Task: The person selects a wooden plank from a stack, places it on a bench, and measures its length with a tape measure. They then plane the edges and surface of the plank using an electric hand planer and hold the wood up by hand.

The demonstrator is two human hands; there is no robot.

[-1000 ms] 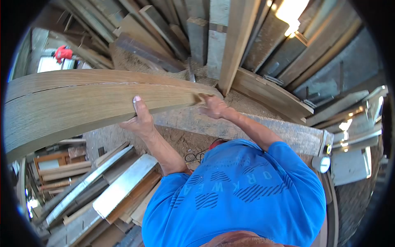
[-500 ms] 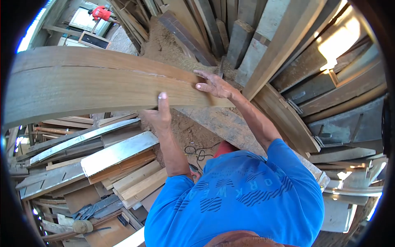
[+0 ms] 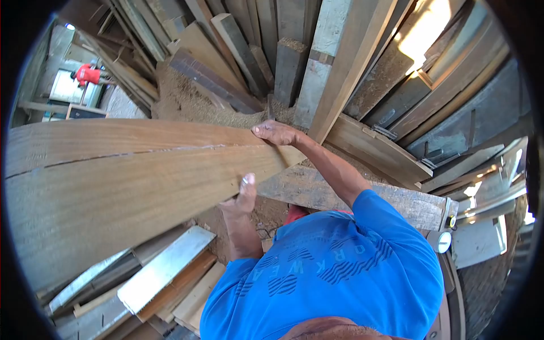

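A long, wide wooden plank [image 3: 130, 175] stretches from the left edge to the middle of the view, with a dark crack running along it. My left hand [image 3: 241, 199] grips its lower edge, thumb on the upper face and fingers hidden beneath. Near the plank's far end, my right hand [image 3: 275, 134] holds the upper edge, its thumb on the face. Below that end lies a worn, dusty board [image 3: 362, 194].
Upright boards [image 3: 292, 62] lean at the top and right. Stacked lumber [image 3: 164, 272] lies at the lower left. Sawdust [image 3: 187, 99] covers the ground. A person in red [image 3: 86, 74] is far off at the upper left. A round white-faced object [image 3: 443, 242] is at right.
The plank has shifted within the view and shows more of its broad face. My right hand has moved left onto its upper edge; my left hand now grips closer to the far end.
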